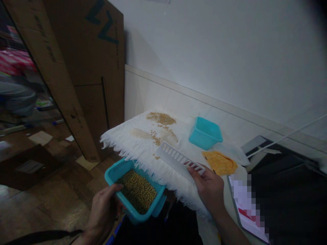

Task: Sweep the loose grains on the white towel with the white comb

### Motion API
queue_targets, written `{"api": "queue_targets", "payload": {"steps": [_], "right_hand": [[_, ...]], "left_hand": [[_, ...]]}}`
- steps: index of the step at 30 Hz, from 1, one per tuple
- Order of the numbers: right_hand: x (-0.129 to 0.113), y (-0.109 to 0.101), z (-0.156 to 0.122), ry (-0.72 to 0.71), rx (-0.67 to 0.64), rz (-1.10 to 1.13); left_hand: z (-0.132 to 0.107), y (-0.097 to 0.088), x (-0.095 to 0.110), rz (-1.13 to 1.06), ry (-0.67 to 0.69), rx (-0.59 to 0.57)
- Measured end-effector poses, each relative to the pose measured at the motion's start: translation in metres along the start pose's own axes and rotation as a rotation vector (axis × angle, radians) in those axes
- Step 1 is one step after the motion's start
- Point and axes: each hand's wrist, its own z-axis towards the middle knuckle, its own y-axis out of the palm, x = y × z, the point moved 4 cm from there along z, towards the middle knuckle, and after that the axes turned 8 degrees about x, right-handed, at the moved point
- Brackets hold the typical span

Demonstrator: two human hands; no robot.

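Beans [141,189] are sitting in the tub [141,217] my curled left hand [103,204] is gripping, beneath the cloth's [120,139] fringe; my right hand [208,185] is pinching the rack's [171,158] end. Keeping the tub level should prevent spills; loose beans are lying beyond.

I see the left hand [103,202] gripping at near left, thumb [113,189] uppermost; the right hand [211,185] pinches (bare forearm [229,225] slanting).

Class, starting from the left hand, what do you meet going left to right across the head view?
Left hand → turquoise tub of beans → white slotted strip → right hand → tablet-like object.
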Motion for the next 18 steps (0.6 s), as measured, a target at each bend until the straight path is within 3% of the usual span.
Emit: {"api": "queue_targets", "payload": {"steps": [18], "right_hand": [[-0.01,0.0,-0.006,0.059,-0.016,0.02]], "left_hand": [[-0.011,0.005,0.011,0.007,0.012,-0.014]]}}
